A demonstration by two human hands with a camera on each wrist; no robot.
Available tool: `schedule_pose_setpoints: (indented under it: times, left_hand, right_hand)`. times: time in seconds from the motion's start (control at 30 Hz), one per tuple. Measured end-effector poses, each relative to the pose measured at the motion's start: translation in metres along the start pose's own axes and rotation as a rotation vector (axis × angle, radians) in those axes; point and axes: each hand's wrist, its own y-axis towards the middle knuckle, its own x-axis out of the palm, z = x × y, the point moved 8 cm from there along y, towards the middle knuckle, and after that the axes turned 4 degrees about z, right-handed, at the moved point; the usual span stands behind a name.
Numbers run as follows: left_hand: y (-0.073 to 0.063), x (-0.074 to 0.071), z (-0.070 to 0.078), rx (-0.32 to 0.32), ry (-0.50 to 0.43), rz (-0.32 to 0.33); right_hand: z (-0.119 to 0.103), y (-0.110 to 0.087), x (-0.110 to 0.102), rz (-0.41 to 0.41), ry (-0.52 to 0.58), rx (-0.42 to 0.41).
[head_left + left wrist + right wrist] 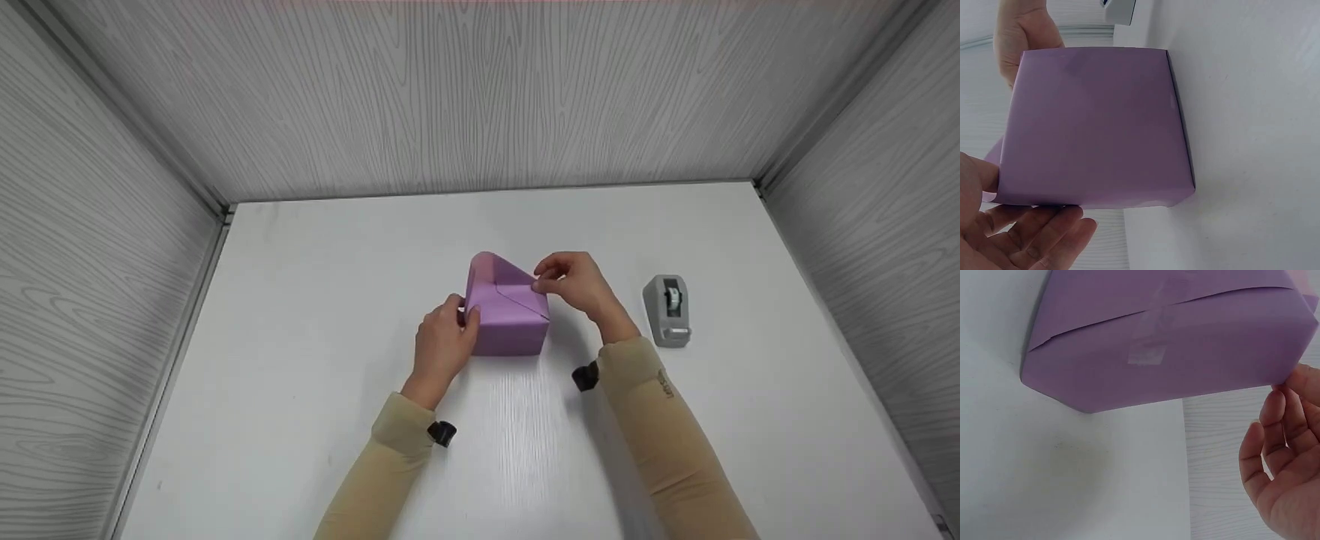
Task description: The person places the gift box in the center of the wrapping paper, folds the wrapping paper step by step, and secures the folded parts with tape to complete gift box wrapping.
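A box wrapped in purple paper [511,339] stands on the white table, its far left paper flap [482,266] raised and curled. My left hand [444,339] holds the box's left side, thumb at the top edge and fingers along the side wall. At the far right top corner, my right hand [579,281] pinches the paper between thumb and index finger. Its other fingers [1252,455] curl loosely in the right wrist view. A strip of clear tape [1147,353] crosses a paper seam on the box's right side.
A grey tape dispenser [667,311] with a roll in it stands right of the box, beyond my right forearm. Pale wood-grain panels [450,97] rise behind the white table [315,300] and along both its sides.
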Motion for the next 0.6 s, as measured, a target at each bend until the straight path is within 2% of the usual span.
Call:
schedule_pose_setpoints:
  times: [0.17,0.37,0.43,0.6]
  left_hand:
    - [0.000,0.001,-0.002,-0.028,0.005,-0.014]
    - [-0.001,0.002,-0.001,-0.039,-0.001,-0.027]
    - [-0.001,0.002,-0.001,-0.037,-0.003,-0.026]
    - [-0.001,0.002,-0.002,-0.031,-0.005,-0.021]
  right_hand:
    - [-0.002,-0.007,-0.003,0.093,-0.070,-0.073]
    - [-0.015,-0.036,-0.004,0.225,-0.217,-0.266]
    - [-0.018,-0.047,-0.002,0.247,-0.262,-0.330]
    - [-0.023,-0.070,0.008,0.240,-0.378,-0.475]
